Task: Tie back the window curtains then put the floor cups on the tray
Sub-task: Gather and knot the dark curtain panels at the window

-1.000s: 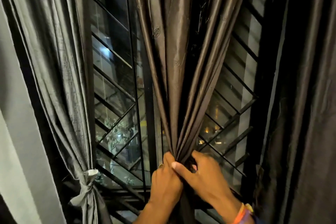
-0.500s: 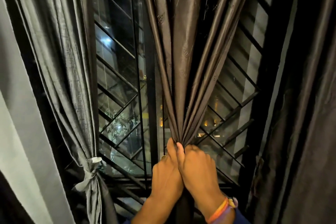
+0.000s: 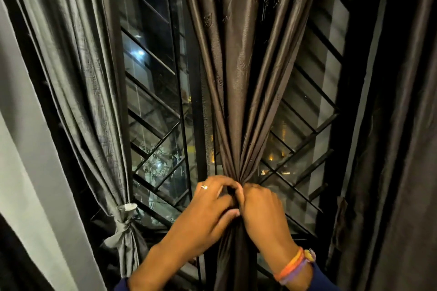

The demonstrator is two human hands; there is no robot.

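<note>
A brown satin middle curtain (image 3: 238,73) hangs in front of the window and is gathered into a tight bunch at waist height. My left hand (image 3: 208,210), with a ring on one finger, curls its fingers around the left side of the bunch. My right hand (image 3: 262,210), wearing orange and purple wristbands, grips the same bunch from the right, the two hands touching. A grey left curtain (image 3: 78,73) is tied with a knotted fabric band (image 3: 125,222). No cups or tray are in view.
Behind the curtains a dark window (image 3: 153,106) has diagonal metal grille bars (image 3: 305,144). A dark curtain (image 3: 397,125) hangs along the right side. A pale wall (image 3: 21,172) fills the left edge.
My hands stay on the gathered middle curtain. The left hand's fingers have spread and reached round the bunch from the left, and the right hand closed tighter against it.
</note>
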